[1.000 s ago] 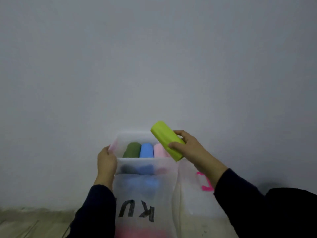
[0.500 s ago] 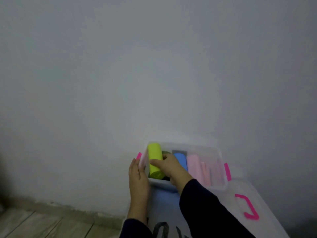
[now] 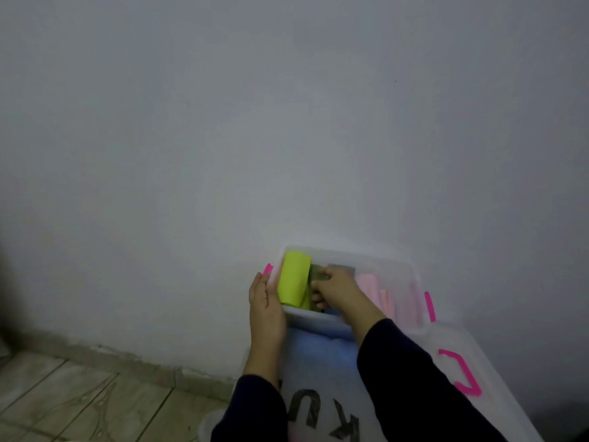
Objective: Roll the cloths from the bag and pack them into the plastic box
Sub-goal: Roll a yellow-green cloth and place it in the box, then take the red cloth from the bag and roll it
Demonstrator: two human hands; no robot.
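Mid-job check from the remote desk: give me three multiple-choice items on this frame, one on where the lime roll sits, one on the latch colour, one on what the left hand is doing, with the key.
1. Where in the plastic box is the lime-green roll?
A. at its left end
B. at its right end
C. outside it, on the floor

2. What colour are the box latches?
A. blue
B. pink
C. black

3. What is the left hand doing?
A. holding a roll in the air
B. resting on the floor
C. resting against the box's left end

Key: 1 A, the roll lies by the left wall, left of the dark green roll. 2 B, both latches are bright pink. 3 C, its fingers lie along the box's outside wall, while the right hand reaches in among the rolls.
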